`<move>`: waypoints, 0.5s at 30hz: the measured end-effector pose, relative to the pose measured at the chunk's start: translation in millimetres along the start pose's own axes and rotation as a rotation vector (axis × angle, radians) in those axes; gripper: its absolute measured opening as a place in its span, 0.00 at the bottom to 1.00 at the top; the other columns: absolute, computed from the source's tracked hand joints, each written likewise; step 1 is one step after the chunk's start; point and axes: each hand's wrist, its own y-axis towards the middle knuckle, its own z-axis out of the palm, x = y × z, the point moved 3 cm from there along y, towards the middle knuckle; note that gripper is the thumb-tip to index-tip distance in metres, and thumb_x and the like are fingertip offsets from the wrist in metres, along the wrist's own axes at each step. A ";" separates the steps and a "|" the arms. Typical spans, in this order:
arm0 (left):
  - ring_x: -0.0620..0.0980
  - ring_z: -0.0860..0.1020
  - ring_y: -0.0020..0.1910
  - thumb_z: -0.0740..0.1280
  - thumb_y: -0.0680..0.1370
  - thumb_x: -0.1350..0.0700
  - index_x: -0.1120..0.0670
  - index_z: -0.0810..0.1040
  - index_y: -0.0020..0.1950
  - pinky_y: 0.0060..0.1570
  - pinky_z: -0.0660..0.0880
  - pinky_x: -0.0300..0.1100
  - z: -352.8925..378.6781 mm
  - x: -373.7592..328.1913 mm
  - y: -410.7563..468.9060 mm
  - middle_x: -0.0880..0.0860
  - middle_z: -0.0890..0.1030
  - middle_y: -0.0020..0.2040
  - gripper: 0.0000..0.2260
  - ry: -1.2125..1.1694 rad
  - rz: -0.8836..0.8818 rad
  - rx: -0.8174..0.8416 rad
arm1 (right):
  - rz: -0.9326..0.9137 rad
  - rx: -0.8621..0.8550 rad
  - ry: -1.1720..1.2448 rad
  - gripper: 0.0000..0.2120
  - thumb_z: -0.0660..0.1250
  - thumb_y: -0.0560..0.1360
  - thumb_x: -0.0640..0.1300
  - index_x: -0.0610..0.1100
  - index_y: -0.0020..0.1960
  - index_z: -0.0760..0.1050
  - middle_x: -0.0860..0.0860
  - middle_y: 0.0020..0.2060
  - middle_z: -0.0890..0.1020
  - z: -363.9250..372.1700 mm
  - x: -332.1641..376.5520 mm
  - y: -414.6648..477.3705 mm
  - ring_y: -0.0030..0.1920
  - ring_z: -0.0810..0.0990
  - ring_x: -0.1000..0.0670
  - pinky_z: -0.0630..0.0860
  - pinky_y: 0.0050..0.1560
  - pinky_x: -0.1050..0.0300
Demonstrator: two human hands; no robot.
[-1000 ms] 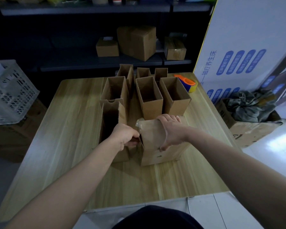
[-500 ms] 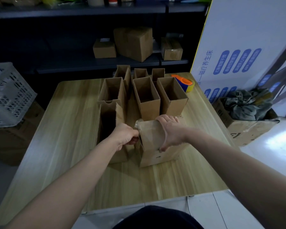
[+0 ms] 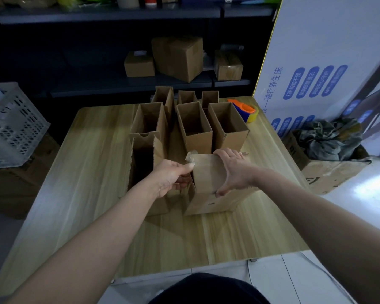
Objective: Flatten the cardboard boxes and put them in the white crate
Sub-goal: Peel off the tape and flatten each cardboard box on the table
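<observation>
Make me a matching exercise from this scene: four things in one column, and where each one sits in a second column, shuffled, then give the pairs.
Things: 1 white crate; 2 tape dispenser; 3 taped box; 4 closed boxes.
Places: A on the dark shelf behind the table; B far right corner of the table; C gripped by the right hand, left hand pinching its tape strip; D off the table, to its left.
Pairs: 1-D; 2-B; 3-C; 4-A.

dim room, wooden table [image 3: 81,176], dark shelving [image 3: 110,16], tiled floor [image 3: 305,279]
</observation>
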 end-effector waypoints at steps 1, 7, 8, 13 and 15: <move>0.51 0.80 0.43 0.69 0.76 0.59 0.60 0.77 0.47 0.38 0.77 0.41 0.8 -1.1 -0.4 0.57 0.81 0.43 0.05 0.012 0.004 0.005 | 0.005 -0.004 0.007 0.56 0.78 0.60 0.59 0.48 0.77 0.49 0.49 0.73 0.57 -0.6 -1.1 -0.7 0.74 0.53 0.46 0.50 0.75 0.43; 0.53 0.80 0.41 0.65 0.77 0.63 0.62 0.78 0.47 0.40 0.79 0.44 0.1 -1.4 -0.3 0.58 0.81 0.41 0.03 -0.035 -0.065 0.041 | 0.012 -0.020 0.034 0.55 0.78 0.60 0.58 0.48 0.76 0.50 0.50 0.73 0.57 -0.8 -0.9 -4.8 0.74 0.54 0.47 0.51 0.75 0.43; 0.52 0.80 0.40 0.65 0.77 0.64 0.62 0.78 0.48 0.39 0.79 0.43 -0.1 -2.2 0.5 0.58 0.81 0.41 0.03 -0.001 -0.055 0.031 | 0.010 -0.016 0.029 0.55 0.78 0.61 0.58 0.48 0.77 0.49 0.50 0.73 0.57 -0.2 0.1 -4.5 0.74 0.53 0.46 0.50 0.76 0.43; 0.53 0.81 0.43 0.67 0.76 0.62 0.62 0.79 0.49 0.44 0.80 0.45 2.3 -2.3 1.1 0.58 0.82 0.43 0.04 0.000 0.013 0.038 | 0.052 0.043 0.034 0.57 0.77 0.63 0.57 0.49 0.78 0.43 0.50 0.76 0.51 0.5 -3.5 -2.8 0.76 0.48 0.46 0.47 0.74 0.45; 0.54 0.81 0.45 0.68 0.75 0.62 0.61 0.79 0.48 0.47 0.80 0.47 6.3 -0.8 0.8 0.58 0.82 0.44 0.03 -0.004 0.024 0.067 | 0.043 0.097 -0.016 0.60 0.77 0.63 0.58 0.52 0.78 0.37 0.53 0.77 0.46 2.9 -1.8 0.9 0.77 0.41 0.46 0.43 0.74 0.43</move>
